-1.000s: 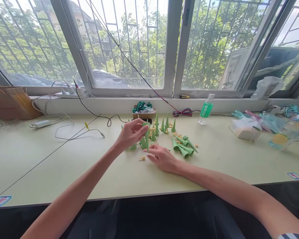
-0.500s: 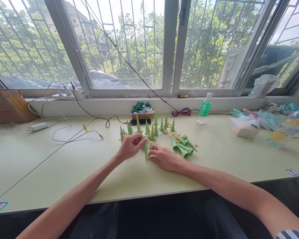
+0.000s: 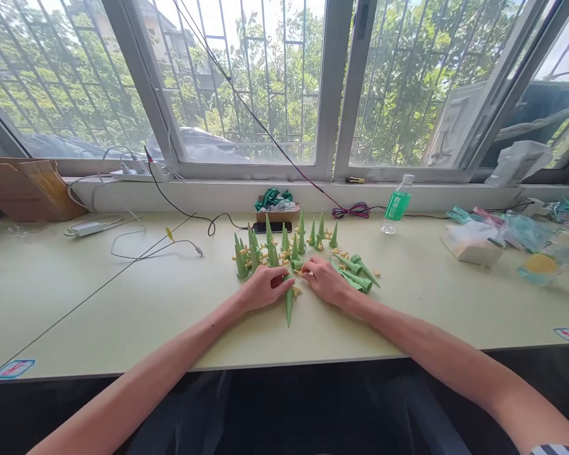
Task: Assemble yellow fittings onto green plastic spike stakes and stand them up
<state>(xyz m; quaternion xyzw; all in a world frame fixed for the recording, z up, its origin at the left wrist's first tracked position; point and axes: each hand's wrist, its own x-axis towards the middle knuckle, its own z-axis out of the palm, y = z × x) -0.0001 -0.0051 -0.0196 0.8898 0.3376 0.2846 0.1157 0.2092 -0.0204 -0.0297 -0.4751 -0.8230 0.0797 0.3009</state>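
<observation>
Pinched in my left hand [image 3: 267,286] is a green cone-shaped spike [image 3: 289,311], its point toward me and low over the table. My right hand [image 3: 329,282] is just to the right, thumb and fingertips closed on a small yellow piece [image 3: 298,272] near the spike's wide end. Whether the two parts touch, I cannot tell. Another yellow piece [image 3: 297,292] lies beside the held spike. Behind my hands stand several upright green spikes [image 3: 268,235] with yellow pieces at their bases. A heap of loose green spikes [image 3: 366,272] lies beside my right hand.
Behind the spikes are a dark phone [image 3: 271,227] and a small cardboard box [image 3: 277,206]. A green-labelled bottle [image 3: 397,205] stands at the back right. White cables [image 3: 137,253] spread over the left side; plastic bags and a tissue pack [image 3: 471,248] lie far right.
My left hand has lowered the spike toward the table. My right hand has moved from the table near the spike's tip up to its wide end, with a yellow piece at the fingertips.
</observation>
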